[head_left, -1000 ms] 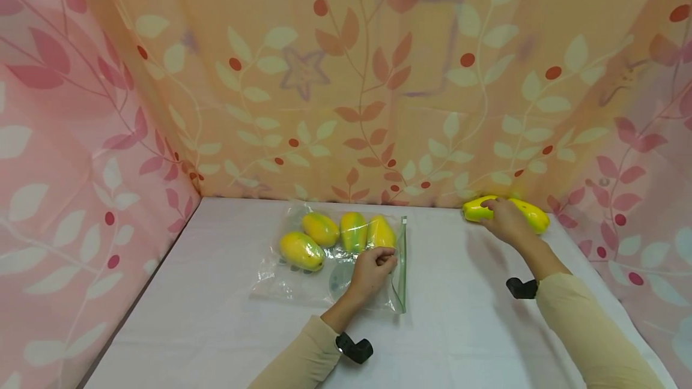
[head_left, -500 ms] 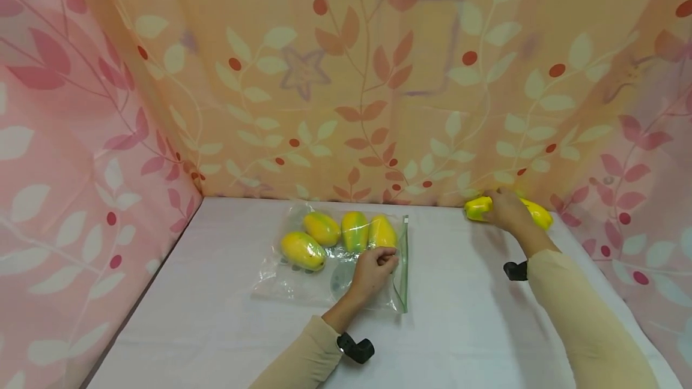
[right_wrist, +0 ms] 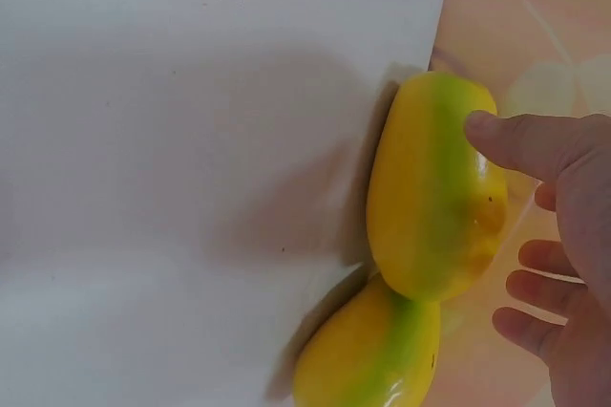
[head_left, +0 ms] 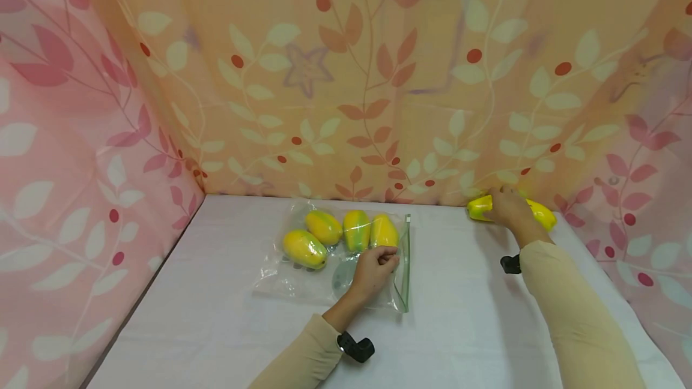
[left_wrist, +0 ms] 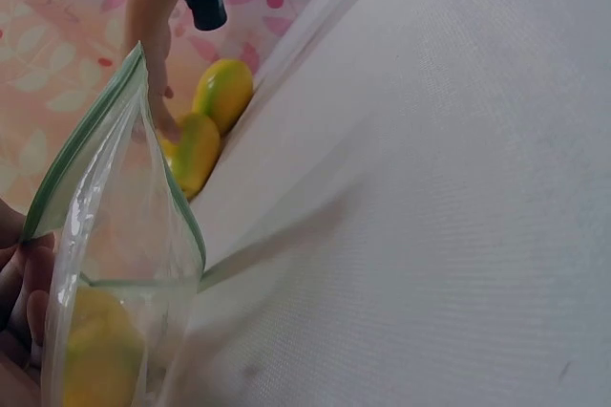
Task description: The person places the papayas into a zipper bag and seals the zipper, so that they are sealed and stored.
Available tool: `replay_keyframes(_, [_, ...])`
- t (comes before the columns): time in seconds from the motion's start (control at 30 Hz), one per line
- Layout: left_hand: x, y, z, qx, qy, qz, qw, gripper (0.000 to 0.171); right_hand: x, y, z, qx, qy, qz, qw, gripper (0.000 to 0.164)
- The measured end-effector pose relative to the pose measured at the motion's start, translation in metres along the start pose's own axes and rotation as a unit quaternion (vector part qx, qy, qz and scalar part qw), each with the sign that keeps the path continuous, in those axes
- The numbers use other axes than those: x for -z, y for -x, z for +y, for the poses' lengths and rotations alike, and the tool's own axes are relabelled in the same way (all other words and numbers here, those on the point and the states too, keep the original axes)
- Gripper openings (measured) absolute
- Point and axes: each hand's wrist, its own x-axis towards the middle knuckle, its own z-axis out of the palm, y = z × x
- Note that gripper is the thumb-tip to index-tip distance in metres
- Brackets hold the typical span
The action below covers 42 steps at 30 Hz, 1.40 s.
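Observation:
A clear zip bag point(head_left: 303, 293) with a green zip strip lies on the table, several yellow-green mangoes point(head_left: 304, 249) inside it. My left hand point(head_left: 372, 272) pinches the upper edge of the bag near the zip; in the left wrist view the bag's mouth point(left_wrist: 186, 225) gapes. At the back right, two more mangoes lie end to end against the wall. My right hand point(head_left: 509, 208) is over them, hiding part of both. In the right wrist view its thumb point(right_wrist: 520, 142) overlaps one mango point(right_wrist: 434, 187), fingers spread on the wall side; the other mango point(right_wrist: 372, 350) adjoins it.
A white cloth covers the table point(head_left: 443, 317). A patterned orange curtain point(head_left: 346, 77) rises along its back edge, with pink curtains point(head_left: 65, 197) at both sides. Dark wrist cameras point(head_left: 355, 348) sit on both arms.
My right hand has shifted slightly over the two mangoes, and its forearm has swung left and inward. The left hand and the bag stay in place.

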Motion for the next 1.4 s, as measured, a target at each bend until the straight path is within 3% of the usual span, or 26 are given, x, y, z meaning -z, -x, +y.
replay_keyframes(0.3, [0.001,-0.001,0.0,0.005,0.003,-0.002,1.0,0.021,0.0,-0.002,0.004,-0.02,-0.02,-0.032,0.999,0.079])
replay_keyframes(0.6, [0.001,0.0,0.001,0.003,0.009,-0.007,0.9999,0.021,-0.001,-0.006,0.007,-0.034,-0.011,-0.022,0.999,0.065])
replay_keyframes(0.83, [0.001,0.001,0.002,0.013,0.004,-0.009,0.9999,0.021,0.001,-0.005,0.008,-0.047,-0.033,-0.046,0.997,0.068])
replay_keyframes(1.17, [0.0,0.002,0.001,0.017,0.005,-0.01,0.9998,0.021,0.002,-0.006,0.01,-0.025,-0.045,-0.057,0.997,0.069])
replay_keyframes(1.4, [0.0,0.003,0.001,0.014,0.003,-0.009,0.9999,0.021,0.0,-0.002,0.014,-0.007,-0.046,-0.041,0.998,0.075])
